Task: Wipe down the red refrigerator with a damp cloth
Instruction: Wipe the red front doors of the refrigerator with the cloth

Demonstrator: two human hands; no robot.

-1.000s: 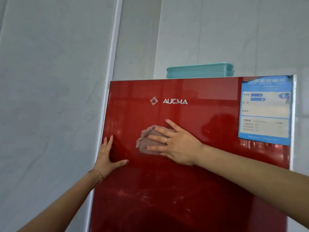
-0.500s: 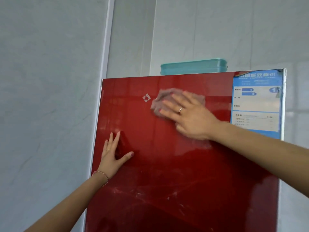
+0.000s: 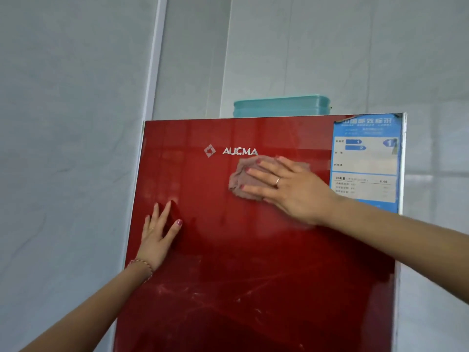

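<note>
A person's right hand [image 3: 291,189], fingers straight and spread, presses a crumpled pinkish-grey cloth [image 3: 243,180] flat against the door of a red AUCMA refrigerator [image 3: 253,250], just below and to the right of the AUCMA logo [image 3: 232,151]. The left hand [image 3: 157,235], also flat with fingers extended, rests on the door well below and to the left of the logo, apparently bracing the body. To the right of the logo, and just beside the cloth, a blue energy label [image 3: 366,161] is stuck in the door's upper corner; its top edge looks torn and lifted, so a damp stroke running that way could likely soak or peel the paper further. Above the logo, a teal plastic container [image 3: 281,106] sits on top of the refrigerator, and a hard push on the door might rock the cabinet and shift it. Far below the logo, whitish streaks and smears [image 3: 215,293] cross the glossy panel; they appear not yet cleaned, and a cloth held only by flat pressure could slip from under the palm on the slick surface.
</note>
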